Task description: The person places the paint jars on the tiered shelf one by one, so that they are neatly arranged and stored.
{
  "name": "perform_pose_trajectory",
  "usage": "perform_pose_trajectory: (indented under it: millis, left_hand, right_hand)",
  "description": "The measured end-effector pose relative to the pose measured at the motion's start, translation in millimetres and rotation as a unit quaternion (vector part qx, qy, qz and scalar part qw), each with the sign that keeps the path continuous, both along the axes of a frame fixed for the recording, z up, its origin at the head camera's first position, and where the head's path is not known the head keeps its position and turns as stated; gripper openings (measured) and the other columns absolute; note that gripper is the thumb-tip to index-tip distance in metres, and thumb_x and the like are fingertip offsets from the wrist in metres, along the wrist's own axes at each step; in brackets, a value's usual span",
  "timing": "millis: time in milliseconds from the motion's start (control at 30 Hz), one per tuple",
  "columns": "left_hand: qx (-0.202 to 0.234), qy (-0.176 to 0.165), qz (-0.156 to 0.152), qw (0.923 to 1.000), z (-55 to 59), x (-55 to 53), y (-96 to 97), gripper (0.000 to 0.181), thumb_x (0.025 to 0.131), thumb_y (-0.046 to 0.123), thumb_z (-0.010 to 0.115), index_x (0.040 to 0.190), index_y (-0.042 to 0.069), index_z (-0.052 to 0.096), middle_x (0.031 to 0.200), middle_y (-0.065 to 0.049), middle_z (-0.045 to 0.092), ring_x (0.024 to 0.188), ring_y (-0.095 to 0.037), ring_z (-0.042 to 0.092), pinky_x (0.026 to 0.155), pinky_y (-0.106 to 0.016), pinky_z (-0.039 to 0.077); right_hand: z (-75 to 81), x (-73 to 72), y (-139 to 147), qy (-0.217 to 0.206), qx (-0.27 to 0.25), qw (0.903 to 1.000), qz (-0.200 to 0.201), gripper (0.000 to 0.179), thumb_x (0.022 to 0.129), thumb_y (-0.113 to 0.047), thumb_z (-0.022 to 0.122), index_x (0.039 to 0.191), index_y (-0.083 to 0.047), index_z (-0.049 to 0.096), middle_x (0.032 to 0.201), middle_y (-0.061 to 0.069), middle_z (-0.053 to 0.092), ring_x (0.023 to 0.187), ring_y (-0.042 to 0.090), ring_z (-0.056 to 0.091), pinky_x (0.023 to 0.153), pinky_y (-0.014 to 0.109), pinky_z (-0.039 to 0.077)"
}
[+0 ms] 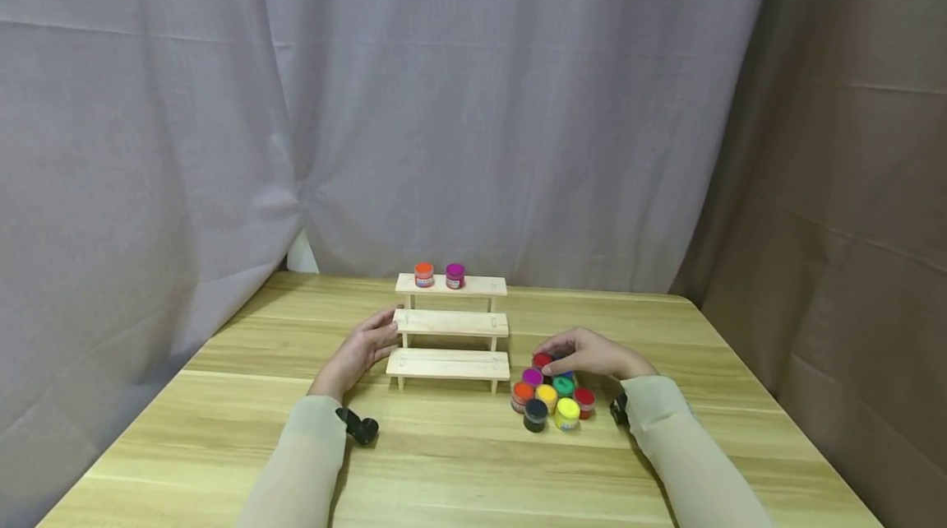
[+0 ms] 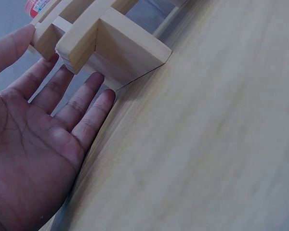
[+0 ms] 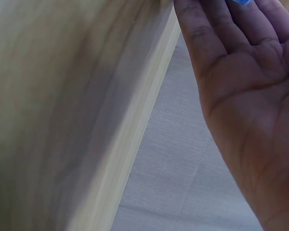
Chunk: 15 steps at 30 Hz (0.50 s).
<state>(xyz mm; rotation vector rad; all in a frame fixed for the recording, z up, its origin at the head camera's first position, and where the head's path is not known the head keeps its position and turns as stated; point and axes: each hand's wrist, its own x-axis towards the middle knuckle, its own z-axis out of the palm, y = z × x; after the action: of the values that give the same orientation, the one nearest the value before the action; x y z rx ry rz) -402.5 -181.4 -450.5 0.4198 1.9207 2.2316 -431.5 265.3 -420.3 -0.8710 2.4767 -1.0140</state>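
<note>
A three-step wooden shelf (image 1: 448, 363) stands on the table, with an orange-lidded paint jar (image 1: 424, 275) and a purple-lidded paint jar (image 1: 455, 276) on its top step. My left hand (image 1: 362, 355) is at the shelf's left end. In the left wrist view its fingers are spread and fairly straight, tips right at the wooden end (image 2: 127, 50). To the right of the shelf, my right hand (image 1: 592, 353) reaches over a cluster of paint jars, thumb and fingertips around a red-lidded jar (image 1: 542, 361). That jar is mostly out of the right wrist view, where the palm (image 3: 250, 96) shows.
Close by the right hand sit several more jars: purple (image 1: 532, 378), orange (image 1: 522, 396), amber (image 1: 547, 396), green (image 1: 564, 386), black (image 1: 536, 415), yellow (image 1: 567, 413) and another red one (image 1: 584, 402). A grey curtain (image 1: 473, 117) hangs behind the wooden table (image 1: 444, 462).
</note>
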Motion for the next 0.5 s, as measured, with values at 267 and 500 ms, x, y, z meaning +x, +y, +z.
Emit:
perform_pose_trajectory:
  millis: [267,500]
  left_hand:
    - [0.002,-0.001,0.004,1.0000,-1.4,-1.2,0.1,0.066,0.102,0.023,0.054,0.160,0.009,0.026,0.163,-0.016,0.026,0.142,-0.036,0.035,0.118,-0.047,0.032]
    - [0.000,0.002,0.005,1.0000,-2.5,-0.4,-0.1,0.065,0.102,0.023,0.054,0.160,0.009,0.026,0.162,-0.016,0.026,0.143,-0.035,0.035,0.118,-0.047,0.032]
  right_hand:
    - [1.2,0.6,0.0,0.000,-0.013,0.9999,-0.011,0.036,0.092,-0.031,0.074,0.123,-0.013,0.071,0.118,0.003,0.071,0.105,0.019,0.067,0.097,0.042,0.054]
    - [5.3,-1.4,-0.3,0.016,-0.022,0.9992,-0.030,0.038,0.092,-0.034,0.074,0.123,-0.012,0.071,0.113,0.002,0.073,0.105,0.020,0.067,0.098,0.045,0.054]
